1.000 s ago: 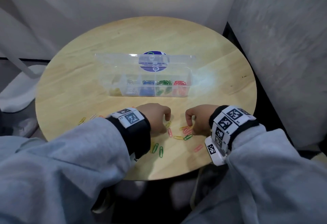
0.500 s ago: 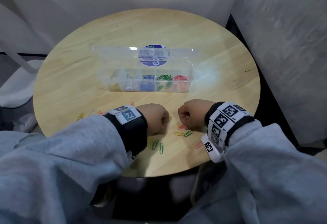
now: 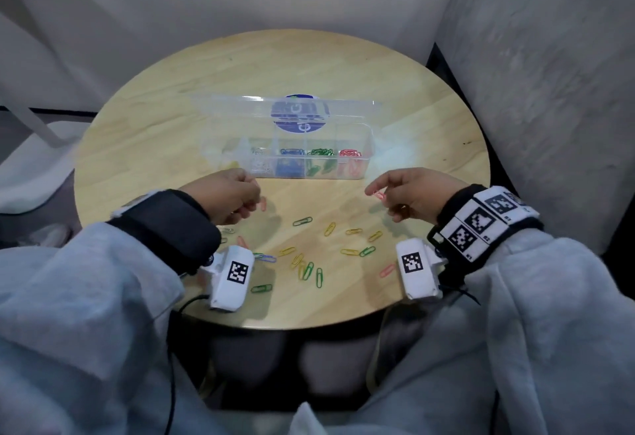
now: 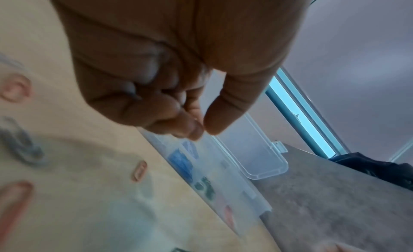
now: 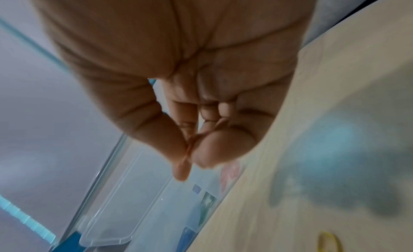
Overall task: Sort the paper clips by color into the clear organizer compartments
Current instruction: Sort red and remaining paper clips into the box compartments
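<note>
My right hand (image 3: pixel 410 195) is raised just above the table, thumb and forefinger pressed together on a red paper clip (image 3: pixel 379 195). I pinch it at one end so the rest hangs free and can drop cleanly; my other fingers curl out of the way. The wrist view shows the same tight pinch, blurred.

My left hand (image 3: pixel 225 199) is lifted too, fingers curled inward with thumb and fingertips nearly meeting. A pink clip (image 3: pixel 263 203) shows just beside them, but I cannot tell whether I hold it or it lies on the wood; the left wrist view shows no clip between the fingertips.

Just beyond both hands sits the clear organizer (image 3: pixel 292 156), its lid (image 3: pixel 240 108) propped open at the back so the compartments are reachable from above. From left to right I make out yellowish, silver, blue, green and red clips, one colour per compartment. The red compartment (image 3: pixel 350 159) is at the right end, nearest my right hand, which I judge is why that hand carries the red clip.

Between my wrists, loose clips (image 3: pixel 309 262) in yellow, green, pink and blue lie scattered on the round wooden table (image 3: pixel 171 118), close to me for easy picking. Much sorting remains.
</note>
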{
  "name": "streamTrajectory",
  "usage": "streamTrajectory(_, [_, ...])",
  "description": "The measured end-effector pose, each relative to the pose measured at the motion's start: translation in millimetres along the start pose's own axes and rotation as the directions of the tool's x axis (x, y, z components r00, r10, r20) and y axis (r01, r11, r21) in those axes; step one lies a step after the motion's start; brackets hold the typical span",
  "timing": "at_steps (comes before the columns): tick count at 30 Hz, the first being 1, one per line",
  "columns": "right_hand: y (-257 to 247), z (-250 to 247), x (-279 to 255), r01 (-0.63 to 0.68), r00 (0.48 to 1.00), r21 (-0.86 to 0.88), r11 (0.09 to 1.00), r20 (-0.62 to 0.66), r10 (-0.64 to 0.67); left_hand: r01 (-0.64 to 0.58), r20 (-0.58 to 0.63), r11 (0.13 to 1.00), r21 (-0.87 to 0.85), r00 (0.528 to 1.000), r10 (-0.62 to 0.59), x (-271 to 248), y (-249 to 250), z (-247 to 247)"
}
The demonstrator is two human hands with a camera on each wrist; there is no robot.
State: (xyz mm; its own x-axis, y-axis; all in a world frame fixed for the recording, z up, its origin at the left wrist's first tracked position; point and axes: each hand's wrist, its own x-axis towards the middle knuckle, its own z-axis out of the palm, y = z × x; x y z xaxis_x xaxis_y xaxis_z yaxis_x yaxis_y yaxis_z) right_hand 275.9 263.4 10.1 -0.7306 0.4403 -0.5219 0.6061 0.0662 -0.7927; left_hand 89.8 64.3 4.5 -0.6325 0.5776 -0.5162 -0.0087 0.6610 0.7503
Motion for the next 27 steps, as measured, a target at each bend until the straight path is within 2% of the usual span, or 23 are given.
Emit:
streamTrajectory(2, [3.0,5.4,-7.4,-0.094,0.995,0.081,0.992,-0.027,0.096,0.01,-0.013,0.989,0.149,1.0,-0.008,0.8,-6.4,-8.7])
streamTrajectory(5, [7.3,12.7,-16.0,-0.211,0.973,0.189,0.959,-0.052,0.225,0.031,-0.027,0.928,0.372,0.999,-0.023,-2.9,-14.0,-22.0])
streamTrajectory(7, [8.7,14.3,-22.9,-0.255,0.965,0.054,0.965,-0.049,0.257,0.033,-0.062,0.883,0.468,0.998,-0.005,-7.1,-19.1,-30.8])
streamTrajectory(8, [7.8,15.0,-26.7,-0.261,0.965,-0.116,0.958,-0.056,0.256,0.029,-0.075,0.861,0.508,0.997,0.011,-9.2,-21.4,-34.7])
streamTrajectory(10, [5.8,19.1,-34.1,-0.228,0.971,-0.482,0.846,-0.055,0.231,0.025,-0.083,0.828,0.56,0.996,0.025,-13.2,-25.4,-40.6])
streamTrajectory(12, [6.1,25.3,-37.9,-0.199,0.972,-0.665,0.72,-0.039,0.232,0.022,-0.078,0.823,0.568,0.997,0.028,-18.1,-27.7,-41.3])
streamTrajectory(15, [8.2,35.5,-37.2,-0.193,0.963,-0.753,0.629,-0.024,0.267,0.003,-0.049,0.794,0.608,0.998,0.034,-22.2,-31.8,-35.4])
streamTrajectory(21, [10.3,43.4,-31.8,-0.129,0.969,-0.83,0.543,0.012,0.247,-0.066,0.026,0.733,0.677,0.998,0.065,-18.8,-38.3,-23.1])
streamTrajectory(25, [13.2,50.9,-28.0,-0.08,0.975,-0.89,0.448,0.023,0.221,-0.076,-0.016,0.68,0.729,0.992,0.128,-15.3,-41.9,-12.9])
streamTrajectory(27, [12.7,50.7,-25.7,-0.087,0.975,-0.888,0.452,0.018,0.222,-0.054,-0.047,0.678,0.733,0.99,0.13,-13.1,-44.1,-10.6])
